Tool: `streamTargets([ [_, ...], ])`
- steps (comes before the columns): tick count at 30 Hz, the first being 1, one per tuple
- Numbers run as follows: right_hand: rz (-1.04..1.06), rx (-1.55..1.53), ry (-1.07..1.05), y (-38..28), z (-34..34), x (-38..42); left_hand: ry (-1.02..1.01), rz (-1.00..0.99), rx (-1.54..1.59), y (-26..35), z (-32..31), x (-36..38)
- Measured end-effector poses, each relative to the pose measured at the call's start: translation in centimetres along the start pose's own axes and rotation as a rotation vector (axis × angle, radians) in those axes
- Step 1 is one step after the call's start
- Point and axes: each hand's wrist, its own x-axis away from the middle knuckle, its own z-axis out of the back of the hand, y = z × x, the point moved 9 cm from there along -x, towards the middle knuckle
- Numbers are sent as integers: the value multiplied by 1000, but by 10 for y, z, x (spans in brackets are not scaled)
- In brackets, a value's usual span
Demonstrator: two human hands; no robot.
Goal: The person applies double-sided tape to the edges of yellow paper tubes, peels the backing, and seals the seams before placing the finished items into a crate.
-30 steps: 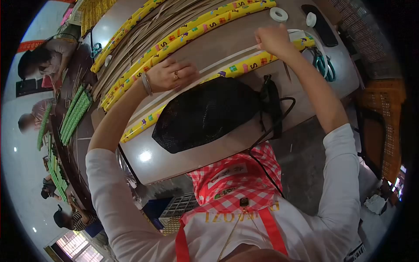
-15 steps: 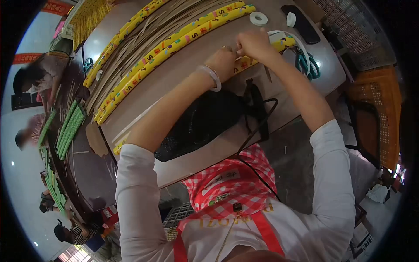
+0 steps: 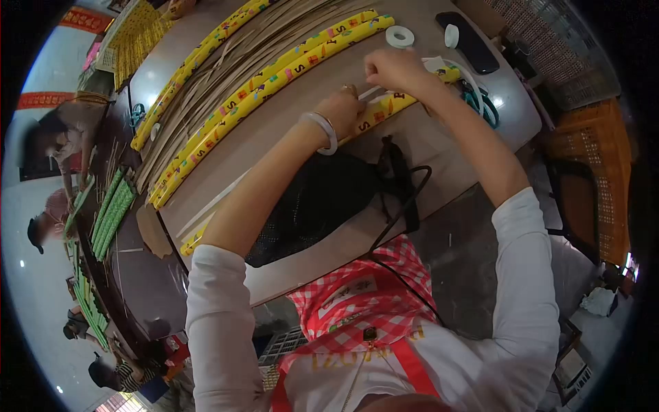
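My left hand [image 3: 341, 112], with a pale bangle on its wrist, is closed on a yellow patterned tube [image 3: 388, 108] near the table's middle. To its right my right hand [image 3: 395, 71] is closed above the same tube, with its fingers curled; a thin white strip [image 3: 371, 93] runs between the two hands. What the right fingers pinch is too small to make out. Part of the tube is hidden under my forearms. Just beyond the right hand lies a white tape roll [image 3: 399, 37].
More yellow tubes [image 3: 274, 77] lie beside brown strips [image 3: 206, 89]. At the right are a black phone-like object [image 3: 473, 48], a second roll [image 3: 451, 36] and teal scissors [image 3: 480, 103]. A black bag [image 3: 316, 199] lies nearer me. People work at the left by green tubes [image 3: 113, 214].
My hands have moved apart, the left one down and left, the right one slightly left. The white strip between them now shows. The whole view has shifted a little.
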Motion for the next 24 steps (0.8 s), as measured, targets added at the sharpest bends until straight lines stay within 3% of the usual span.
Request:
streamTargets([
  [3, 44, -49, 29, 6, 17, 5, -2, -25, -100, 8, 0, 2],
  [8, 23, -87, -109, 28, 16, 12, -21, -39, -106, 7, -2, 0],
  [19, 28, -9, -81, 40, 11, 5, 41, -88, -93, 10, 1, 3],
  [24, 10, 24, -64, 54, 6, 1, 29, -12, -107, 9, 2, 6],
])
